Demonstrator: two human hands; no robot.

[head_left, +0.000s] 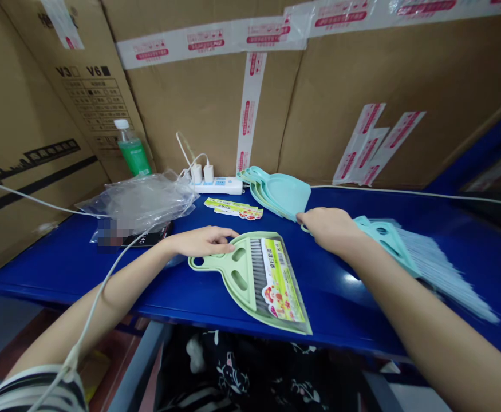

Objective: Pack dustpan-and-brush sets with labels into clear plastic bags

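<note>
A pale green dustpan lies on the blue table in front of me. A matching hand brush is fitted in it, and a printed label card covers part of the grey bristles. My left hand touches the dustpan's left upper edge, thumb and index finger apart. To the right, my right hand is closed around a brush handle, whose pale green loop pokes out by the fingertips. Blue-green hand brushes with pale bristles lie stacked beyond my wrist, partly hidden by it. Nested dustpans, blue-green on top, sit behind.
Several label cards lie behind the left hand. Clear plastic bags cover part of a dark phone-like object. A power strip with chargers and a green-labelled bottle stand before taped cardboard. A white cable crosses my left arm.
</note>
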